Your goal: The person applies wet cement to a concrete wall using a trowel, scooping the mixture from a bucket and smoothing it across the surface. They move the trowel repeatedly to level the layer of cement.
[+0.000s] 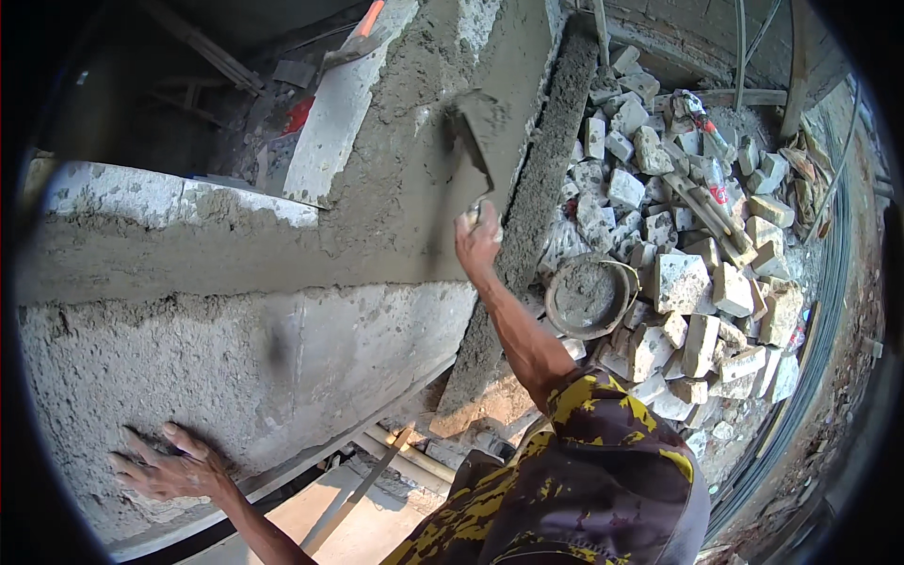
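Note:
My right hand (479, 235) grips the handle of a trowel (471, 162), arm stretched forward. Grey mortar clings to the far end of its blade, which is over the wet, smoothed mortar band (419, 184) on the wall top. Whether the blade touches the band, I cannot tell. My left hand (169, 468) is empty, its fingers spread against the rough grey wall surface (141, 377) at lower left. Wet mortar runs along the wall from the left and turns away at a corner near my right hand.
A round bucket (625, 294) of mortar stands right of the wall beside a heap of broken blocks (680, 282) with plastic bottles. A mortar-crusted plank (551, 155) runs along the wall. An orange-handled tool (370, 19) lies at the top. Long thin rods (812, 339) curve along the right.

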Available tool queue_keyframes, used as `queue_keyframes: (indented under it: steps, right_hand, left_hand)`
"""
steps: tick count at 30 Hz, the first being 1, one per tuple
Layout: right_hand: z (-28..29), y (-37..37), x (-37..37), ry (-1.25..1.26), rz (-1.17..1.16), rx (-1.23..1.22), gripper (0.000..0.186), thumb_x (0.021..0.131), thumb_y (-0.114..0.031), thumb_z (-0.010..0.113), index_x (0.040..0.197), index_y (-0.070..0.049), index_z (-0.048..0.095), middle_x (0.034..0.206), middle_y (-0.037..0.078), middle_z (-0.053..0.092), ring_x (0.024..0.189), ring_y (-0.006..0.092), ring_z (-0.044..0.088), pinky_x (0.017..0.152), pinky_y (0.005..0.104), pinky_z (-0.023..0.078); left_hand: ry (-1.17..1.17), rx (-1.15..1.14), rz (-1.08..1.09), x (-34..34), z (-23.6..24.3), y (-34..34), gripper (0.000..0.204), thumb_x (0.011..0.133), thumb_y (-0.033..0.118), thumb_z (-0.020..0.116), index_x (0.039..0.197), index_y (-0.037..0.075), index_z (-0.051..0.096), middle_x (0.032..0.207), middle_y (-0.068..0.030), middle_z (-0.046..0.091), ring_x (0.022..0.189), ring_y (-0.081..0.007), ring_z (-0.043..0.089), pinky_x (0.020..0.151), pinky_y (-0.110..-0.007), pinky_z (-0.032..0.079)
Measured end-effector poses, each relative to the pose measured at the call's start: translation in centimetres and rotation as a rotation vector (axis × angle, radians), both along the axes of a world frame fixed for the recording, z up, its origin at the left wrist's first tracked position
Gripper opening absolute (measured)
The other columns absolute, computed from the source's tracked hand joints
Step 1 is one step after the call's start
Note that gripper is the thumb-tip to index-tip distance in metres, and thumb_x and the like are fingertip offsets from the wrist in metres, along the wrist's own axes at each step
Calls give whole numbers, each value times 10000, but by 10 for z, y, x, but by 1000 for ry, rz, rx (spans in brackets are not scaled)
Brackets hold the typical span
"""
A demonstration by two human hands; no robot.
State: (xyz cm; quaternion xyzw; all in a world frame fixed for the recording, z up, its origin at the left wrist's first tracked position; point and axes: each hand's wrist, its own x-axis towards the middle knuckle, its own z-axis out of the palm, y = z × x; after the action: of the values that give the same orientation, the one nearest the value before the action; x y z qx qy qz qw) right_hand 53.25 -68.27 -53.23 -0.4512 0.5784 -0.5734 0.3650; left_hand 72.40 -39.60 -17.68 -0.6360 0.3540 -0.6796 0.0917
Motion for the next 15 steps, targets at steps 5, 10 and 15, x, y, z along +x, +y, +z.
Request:
queue_keyframes:
  steps: [5,10,15]
  right_hand:
    - [-10,190,24,-334,398,242,199,806,-136,601,911,6,510,686,152,480,620,282,472,598,372,404]
    - [-185,220,-123,625,271,416,306,903,-316,482,1041,-43,490,910,203,547,688,382,559,635,469,461]
    - [-401,153,-299,983,624,1083,397,839,-370,491,1020,-28,577,887,220,641,790,344,659,604,437,539]
  left_hand:
    - [-36,16,-10,2,0,-2,540,895,547,427,1297,201,524,1433,-138,346,1315,-361,284,1031,-524,222]
    - [-77,45,14,-5,-4,-12,547,909,568,380,1301,213,518,1400,-147,390,1296,-333,327,1016,-490,265]
    - [-126,187,100,-16,-26,-17,548,966,418,333,1294,-8,444,1393,-292,312,1244,-465,325,999,-580,255]
